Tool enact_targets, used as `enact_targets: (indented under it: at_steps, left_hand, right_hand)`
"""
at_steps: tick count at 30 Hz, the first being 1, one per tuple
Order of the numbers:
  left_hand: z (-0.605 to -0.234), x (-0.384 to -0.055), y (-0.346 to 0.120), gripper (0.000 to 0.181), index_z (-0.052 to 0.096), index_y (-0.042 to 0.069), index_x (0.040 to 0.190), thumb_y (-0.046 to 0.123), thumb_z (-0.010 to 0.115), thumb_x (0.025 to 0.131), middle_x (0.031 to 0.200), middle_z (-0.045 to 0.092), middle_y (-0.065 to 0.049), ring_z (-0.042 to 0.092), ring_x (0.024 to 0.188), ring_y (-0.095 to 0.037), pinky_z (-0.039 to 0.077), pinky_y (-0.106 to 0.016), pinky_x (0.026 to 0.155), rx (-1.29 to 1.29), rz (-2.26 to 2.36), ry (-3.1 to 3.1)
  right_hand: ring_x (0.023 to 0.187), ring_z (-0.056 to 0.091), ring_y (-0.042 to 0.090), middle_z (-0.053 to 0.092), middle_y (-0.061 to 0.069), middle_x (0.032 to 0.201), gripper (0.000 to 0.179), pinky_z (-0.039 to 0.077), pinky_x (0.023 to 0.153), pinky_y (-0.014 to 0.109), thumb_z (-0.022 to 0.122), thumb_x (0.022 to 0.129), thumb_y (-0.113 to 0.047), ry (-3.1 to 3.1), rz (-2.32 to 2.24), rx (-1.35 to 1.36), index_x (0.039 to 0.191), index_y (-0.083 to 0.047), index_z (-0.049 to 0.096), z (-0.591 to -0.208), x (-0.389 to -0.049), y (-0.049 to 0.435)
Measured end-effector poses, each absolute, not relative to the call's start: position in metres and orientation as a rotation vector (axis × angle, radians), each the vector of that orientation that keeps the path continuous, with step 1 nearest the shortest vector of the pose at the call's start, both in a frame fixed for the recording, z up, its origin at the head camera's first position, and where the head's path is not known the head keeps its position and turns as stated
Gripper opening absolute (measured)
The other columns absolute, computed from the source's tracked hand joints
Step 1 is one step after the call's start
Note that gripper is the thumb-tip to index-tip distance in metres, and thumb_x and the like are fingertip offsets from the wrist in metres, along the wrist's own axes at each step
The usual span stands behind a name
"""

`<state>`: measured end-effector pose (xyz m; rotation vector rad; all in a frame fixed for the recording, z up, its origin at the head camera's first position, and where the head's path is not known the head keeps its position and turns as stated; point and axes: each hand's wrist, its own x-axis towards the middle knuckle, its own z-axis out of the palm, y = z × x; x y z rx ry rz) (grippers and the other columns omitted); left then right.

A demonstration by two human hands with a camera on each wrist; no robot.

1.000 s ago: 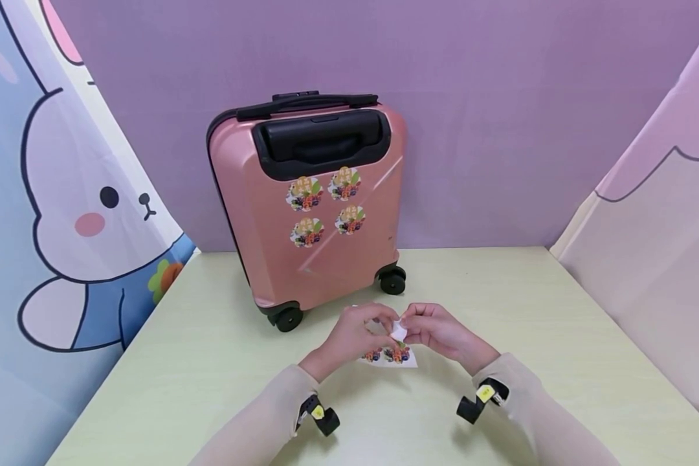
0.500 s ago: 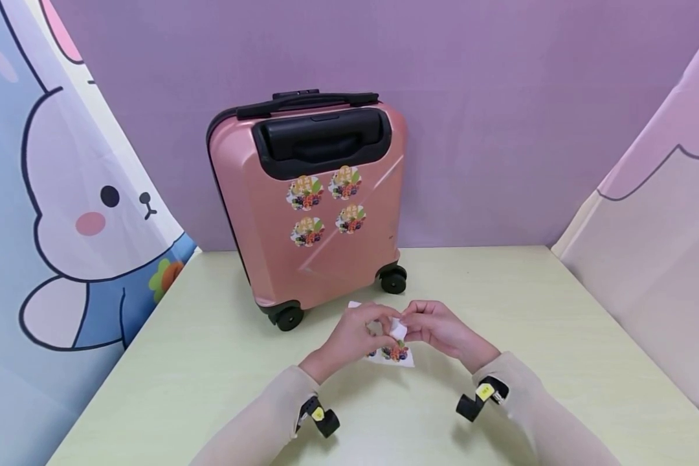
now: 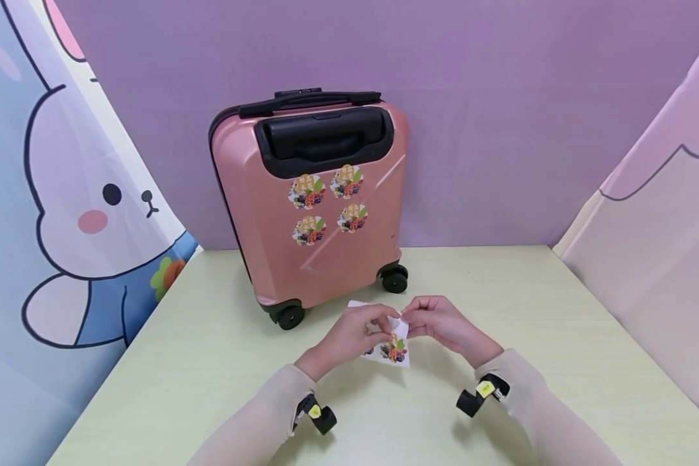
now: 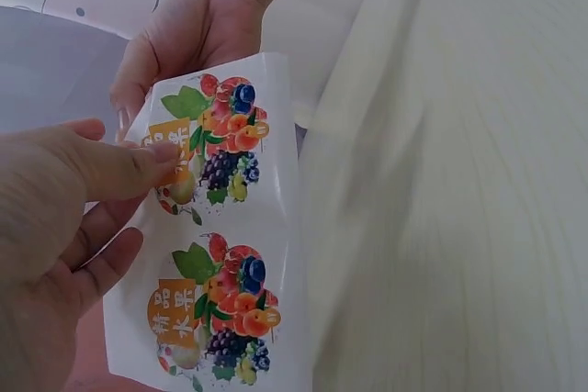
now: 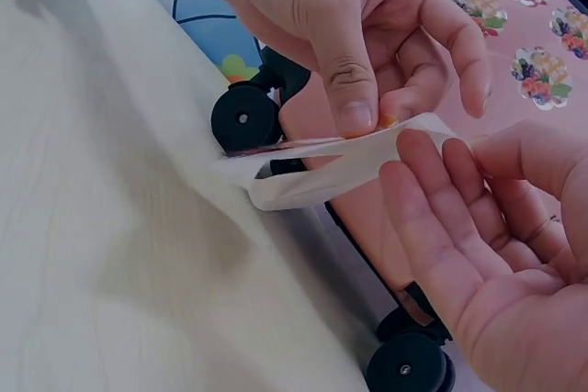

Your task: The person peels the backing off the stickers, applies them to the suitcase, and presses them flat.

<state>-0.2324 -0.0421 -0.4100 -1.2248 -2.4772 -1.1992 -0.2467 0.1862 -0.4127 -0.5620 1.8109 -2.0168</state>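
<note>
In the head view a white sticker sheet [image 3: 401, 330] is held between both hands, in front of the suitcase [image 3: 326, 259]. The left wrist view shows round fruit stickers printed on the sheet [image 4: 277, 153]. My left hand [image 3: 349, 336] pinches it, thumb over the upper sticker [image 4: 220, 126]. Opposite, my right hand [image 3: 443, 323] pinches the sheet's edge between thumb and index finger. Seen from the right wrist, the sheet [image 5: 363, 155] is bent, its white back facing my right hand [image 5: 514, 254], whose other fingers are loosely bent.
The pink suitcase stands upright on the pale table [image 3: 501, 291], with black wheels [image 3: 394, 279] and a black handle [image 3: 325, 137]. Several fruit stickers [image 3: 309, 230] are on its front. A purple backdrop [image 3: 501, 129] rises behind, and a rabbit-print cloth [image 3: 76, 194] hangs at left.
The sheet has shifted and tilted slightly between the hands, so more of a printed sticker shows below the fingers. Both hands keep almost the same place.
</note>
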Motion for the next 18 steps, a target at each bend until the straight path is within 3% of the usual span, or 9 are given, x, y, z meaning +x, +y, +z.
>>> enact_targets:
  at_steps: [10,18]
  left_hand:
    - [-0.41,-0.2328,-0.0424,0.035,0.066,0.007,0.12,0.0,0.073,0.086,0.086,0.068,0.002,0.059,0.079,-0.006,0.052,-0.024,0.078,-1.21,-1.207,-2.54]
    - [-0.4078,-0.2311,-0.0437,0.035,0.066,0.007,0.119,-0.001,0.073,0.086,0.084,0.066,0.005,0.059,0.078,-0.007,0.051,-0.024,0.076,-1.215,-1.192,-2.535]
  right_hand:
    - [0.071,0.07,0.014,0.072,0.006,0.085,0.006,0.06,0.072,0.032,0.061,0.09,0.005,2.066,-1.953,-0.488,0.092,0.006,0.068,-0.4065,-0.2439,0.1824]
    - [0.07,0.07,0.016,0.071,0.009,0.084,0.015,0.06,0.07,0.034,0.064,0.088,0.005,2.214,-1.854,-0.478,0.096,0.018,0.063,-0.4062,-0.2445,0.1812]
